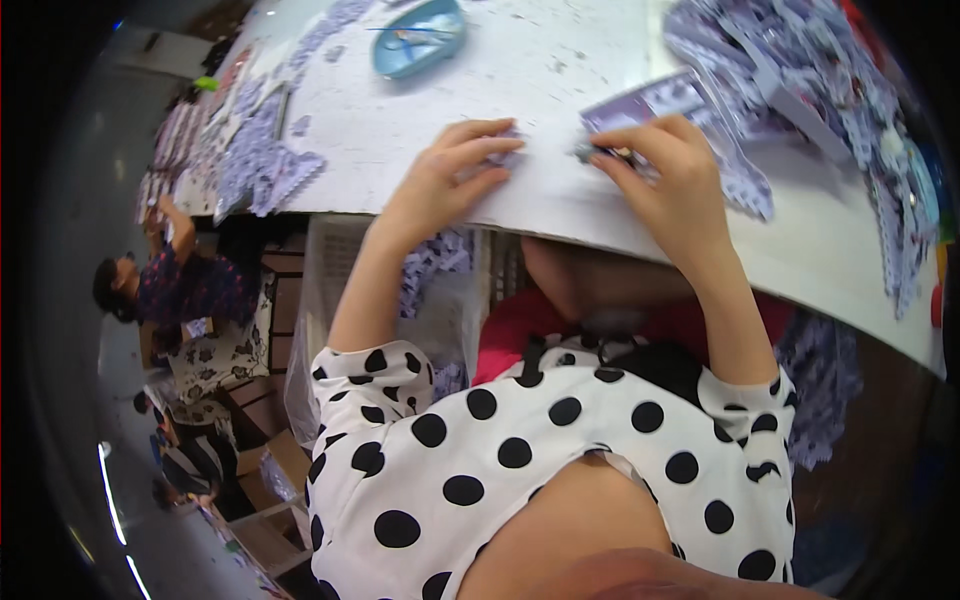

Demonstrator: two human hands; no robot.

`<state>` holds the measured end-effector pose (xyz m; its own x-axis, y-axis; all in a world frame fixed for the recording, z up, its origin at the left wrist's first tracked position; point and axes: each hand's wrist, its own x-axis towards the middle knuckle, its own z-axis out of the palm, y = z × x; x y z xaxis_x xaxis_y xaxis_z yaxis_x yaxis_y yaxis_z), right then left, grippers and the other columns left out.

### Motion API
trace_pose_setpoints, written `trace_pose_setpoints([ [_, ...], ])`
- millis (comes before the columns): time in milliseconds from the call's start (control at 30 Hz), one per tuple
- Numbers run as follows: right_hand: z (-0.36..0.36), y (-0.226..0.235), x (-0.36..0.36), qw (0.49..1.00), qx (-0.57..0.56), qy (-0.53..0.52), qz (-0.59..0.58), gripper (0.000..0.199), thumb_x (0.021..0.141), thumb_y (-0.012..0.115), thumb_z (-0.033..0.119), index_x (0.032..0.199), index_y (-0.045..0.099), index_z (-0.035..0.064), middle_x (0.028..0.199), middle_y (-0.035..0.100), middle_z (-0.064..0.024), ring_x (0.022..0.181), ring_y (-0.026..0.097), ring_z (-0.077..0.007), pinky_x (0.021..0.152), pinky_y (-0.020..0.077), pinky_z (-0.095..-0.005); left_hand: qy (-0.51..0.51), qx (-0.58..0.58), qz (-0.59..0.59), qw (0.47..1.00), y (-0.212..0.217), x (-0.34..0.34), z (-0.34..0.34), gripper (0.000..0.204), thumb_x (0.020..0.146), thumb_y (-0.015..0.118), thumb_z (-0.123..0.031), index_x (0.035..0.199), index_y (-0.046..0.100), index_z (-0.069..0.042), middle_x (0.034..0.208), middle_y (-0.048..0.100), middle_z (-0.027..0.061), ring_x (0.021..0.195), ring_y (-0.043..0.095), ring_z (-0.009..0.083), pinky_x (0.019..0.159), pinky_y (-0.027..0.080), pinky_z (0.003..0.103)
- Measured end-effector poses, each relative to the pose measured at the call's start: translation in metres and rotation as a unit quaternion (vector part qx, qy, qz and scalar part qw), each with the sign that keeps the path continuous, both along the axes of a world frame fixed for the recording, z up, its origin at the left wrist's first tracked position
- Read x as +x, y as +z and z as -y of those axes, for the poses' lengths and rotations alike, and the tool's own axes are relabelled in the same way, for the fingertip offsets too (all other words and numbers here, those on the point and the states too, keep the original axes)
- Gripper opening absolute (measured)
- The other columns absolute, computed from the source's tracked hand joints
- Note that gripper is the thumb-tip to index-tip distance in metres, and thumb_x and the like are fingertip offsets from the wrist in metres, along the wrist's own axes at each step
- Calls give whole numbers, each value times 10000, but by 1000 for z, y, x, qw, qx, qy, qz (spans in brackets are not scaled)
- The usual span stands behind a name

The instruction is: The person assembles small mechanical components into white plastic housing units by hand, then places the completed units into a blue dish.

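Note:
Above the white table (560, 60), my left hand (450, 175) is closed at the fingertips on a small lavender piece (506, 148). Fingers cover most of that piece, so its exact kind does not show. My right hand (670, 175) pinches a small dark greenish thing (583, 152) between thumb and forefinger; it is too small and blurred to name. A gap of bare tabletop separates the two hands. Just beyond the right hand lies a flat lavender strip (660, 98), and a longer one with a scalloped edge (745, 185) lies to its right.
A light-blue dish (460, 40) with thin sticks stands at the far side. Lavender pieces heap up at the right (790, 70) and lie in a pile at the left (265, 165). Below the table edge, a crate (340, 270) holds more. Other people (200, 285) sit at far left.

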<state>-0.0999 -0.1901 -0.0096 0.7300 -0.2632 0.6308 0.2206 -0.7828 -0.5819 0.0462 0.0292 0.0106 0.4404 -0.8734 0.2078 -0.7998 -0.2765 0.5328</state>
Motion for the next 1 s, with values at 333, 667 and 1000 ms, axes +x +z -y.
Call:
trace_pose_setpoints([
  [333, -2, 3, -5, 999, -26, -13, 41, 192, 720, 780, 33, 894, 710, 74, 805, 682, -38, 799, 595, -230, 720, 460, -351, 114, -227, -80, 964, -5, 91, 27, 299, 911, 645, -57, 1209, 667, -58, 1175, 679, 94, 1053, 649, 190, 931, 510, 303],
  [667, -7, 1, 6, 993, -90, -23, 72, 199, 725, 771, 49, 908, 703, 87, 890, 705, -16, 812, 592, -228, 735, 455, -348, 505, 23, 78, 859, -48, 347, -55, 552, 927, 529, -276, 1457, 427, -158, 1319, 469, 358, 1234, 486, 462, 1052, 403, 479],
  [1000, -13, -2, 3, 991, -124, -29, 35, 210, 710, 777, 70, 907, 706, 80, 927, 701, 4, 826, 587, -204, 726, 451, -341, 461, 116, 156, 866, -45, 381, -64, 364, 904, 577, -367, 1072, 724, -79, 1072, 679, 233, 1037, 644, 358, 925, 491, 430],
])
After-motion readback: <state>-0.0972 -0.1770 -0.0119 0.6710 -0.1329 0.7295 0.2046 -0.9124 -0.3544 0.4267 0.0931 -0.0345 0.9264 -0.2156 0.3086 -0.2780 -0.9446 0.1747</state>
